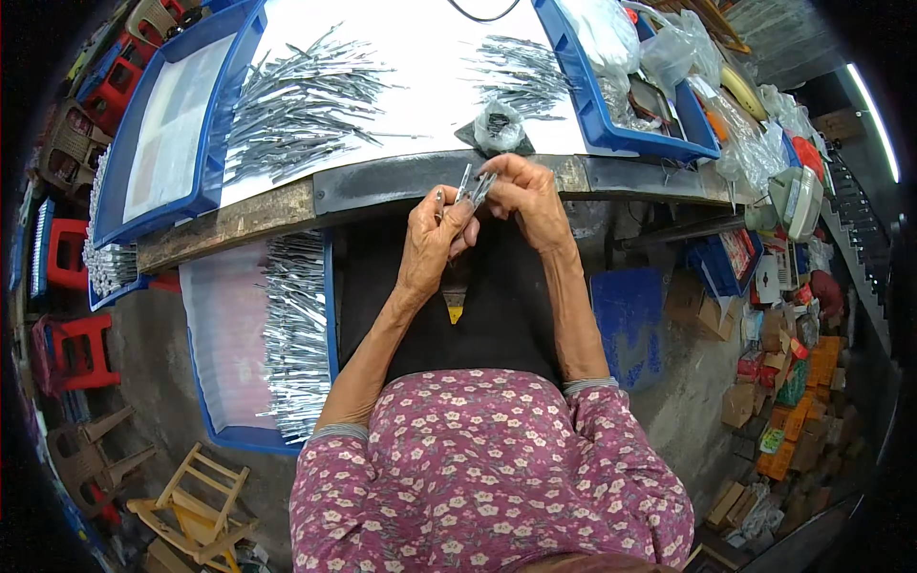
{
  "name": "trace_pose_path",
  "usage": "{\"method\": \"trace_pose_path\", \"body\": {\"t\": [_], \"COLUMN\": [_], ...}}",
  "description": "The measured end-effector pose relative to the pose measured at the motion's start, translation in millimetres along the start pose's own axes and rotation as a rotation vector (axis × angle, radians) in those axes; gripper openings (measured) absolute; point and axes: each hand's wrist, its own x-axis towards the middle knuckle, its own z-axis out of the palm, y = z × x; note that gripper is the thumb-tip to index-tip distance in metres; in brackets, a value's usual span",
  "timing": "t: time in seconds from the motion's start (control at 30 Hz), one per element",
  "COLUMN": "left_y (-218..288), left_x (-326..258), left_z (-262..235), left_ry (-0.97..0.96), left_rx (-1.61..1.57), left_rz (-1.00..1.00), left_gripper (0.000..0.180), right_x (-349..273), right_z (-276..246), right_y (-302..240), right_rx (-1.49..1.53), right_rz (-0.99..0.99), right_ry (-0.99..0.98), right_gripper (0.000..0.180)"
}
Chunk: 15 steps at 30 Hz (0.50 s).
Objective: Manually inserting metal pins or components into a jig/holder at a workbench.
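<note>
My pink flowered sleeves (pixel 497 468) nearest. Left hand (pixel 432 244) and right hand (pixel 527 201) pinch thin silver metal pieces (pixel 475 186) at wooden table edge (pixel 239 222). Loose pinch, pieces may slip into lap.

Shiny metal tweezers (pixel 475 187), worn wooden bench (pixel 229 224)

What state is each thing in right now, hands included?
Left hand: closed on a small metal piece, at the bench edge.
Right hand: fingers pinching thin metal strips, held above the lap.
Small plastic bag: open, small dark parts inside.
Left pile of metal strips: loose, spread on the white bench top.
Blue tray by the knee: holds rows of strips.
</note>
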Motion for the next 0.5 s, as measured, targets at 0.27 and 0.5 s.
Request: {"method": "trace_pose_path", "body": {"t": [0.27,0.5], "left_y": [0,-2], "left_x": [0,-1], "left_z": [1,1], "left_ry": [-0.045,-0.069], "left_rx": [-0.032,-0.053], "left_rz": [-0.042,-0.05], "left_gripper": [0.021,0.021], "right_x": [12,12], "right_z": [6,9], "right_y": [-2,-4], "right_rx": [0.215,0.398], "right_rz": [-0.067,-0.056], "right_ry": [0.019,-0.029], "right_gripper": [0.012,0.01]}}
